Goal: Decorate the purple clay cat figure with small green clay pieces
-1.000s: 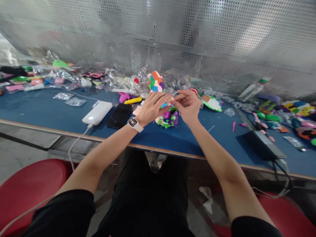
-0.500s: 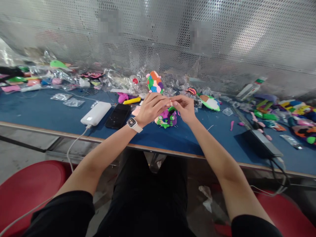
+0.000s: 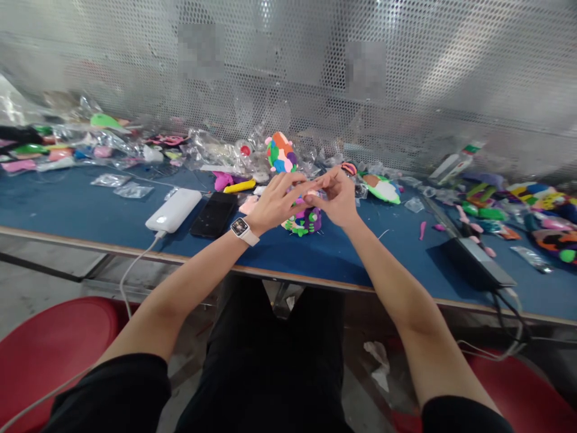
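Note:
My left hand [image 3: 280,201], with a watch [image 3: 240,227] on its wrist, and my right hand [image 3: 337,197] meet at the fingertips above the blue table. Their fingers are pinched together around something small and pale, mostly hidden, that I cannot make out. Directly below them sits a clay-covered figure [image 3: 299,228] in green, purple and pink, its upper part covered by the hands. Behind stands a rounded piece [image 3: 282,153] patched with orange, green, blue and pink clay. Left of my left hand lie a yellow ridged strip [image 3: 240,186] and a magenta clay lump [image 3: 222,180].
A black phone [image 3: 213,214] and a white power bank [image 3: 174,210] with a cable lie to the left. At right are a dark box [image 3: 478,264] with cables and several colourful clay pieces [image 3: 536,195]. Plastic bags [image 3: 211,147] line the perforated metal wall [image 3: 288,72].
My right hand has shifted slightly left and its fingers have curled, overlapping the left fingertips. The pale bit between them shows less. The view has shifted slightly.

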A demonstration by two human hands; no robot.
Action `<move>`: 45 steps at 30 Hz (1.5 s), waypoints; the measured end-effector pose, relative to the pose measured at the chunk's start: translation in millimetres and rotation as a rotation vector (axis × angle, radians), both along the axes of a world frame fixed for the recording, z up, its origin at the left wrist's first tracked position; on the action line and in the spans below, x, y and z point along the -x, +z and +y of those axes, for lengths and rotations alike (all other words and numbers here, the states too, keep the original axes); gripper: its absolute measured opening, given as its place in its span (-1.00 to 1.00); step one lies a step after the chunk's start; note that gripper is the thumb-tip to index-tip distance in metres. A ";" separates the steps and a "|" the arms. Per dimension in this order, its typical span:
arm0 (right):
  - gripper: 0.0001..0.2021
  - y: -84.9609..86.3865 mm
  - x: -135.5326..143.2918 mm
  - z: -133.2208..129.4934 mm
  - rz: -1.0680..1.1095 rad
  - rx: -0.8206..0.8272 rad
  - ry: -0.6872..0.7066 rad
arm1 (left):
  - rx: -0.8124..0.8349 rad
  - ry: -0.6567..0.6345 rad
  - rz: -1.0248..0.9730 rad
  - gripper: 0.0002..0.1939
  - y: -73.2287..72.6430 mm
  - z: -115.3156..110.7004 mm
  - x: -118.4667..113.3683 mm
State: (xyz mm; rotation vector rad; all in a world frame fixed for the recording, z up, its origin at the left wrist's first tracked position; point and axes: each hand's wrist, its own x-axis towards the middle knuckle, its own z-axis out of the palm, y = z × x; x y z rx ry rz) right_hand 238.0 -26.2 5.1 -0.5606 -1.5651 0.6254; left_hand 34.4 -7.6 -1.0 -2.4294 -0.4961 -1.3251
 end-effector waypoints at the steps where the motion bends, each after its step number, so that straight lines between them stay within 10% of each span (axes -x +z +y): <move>1: -0.42 -0.3 -0.6 0.4 -0.001 -0.009 -0.013 | 0.008 -0.004 0.024 -0.57 0.8 0.1 0.9; 16: -0.74 6.0 -0.6 -7.9 -0.062 0.168 0.178 | -0.153 -0.043 -0.199 -0.79 3.9 4.1 4.5; 30: -0.35 12.2 10.9 -20.0 0.018 0.278 0.326 | -0.079 -0.136 -0.121 -0.68 -3.6 -4.0 2.2; 45: -0.45 7.7 11.4 -15.5 0.050 0.274 0.243 | -0.215 -0.044 -0.134 -0.73 6.8 -11.6 0.1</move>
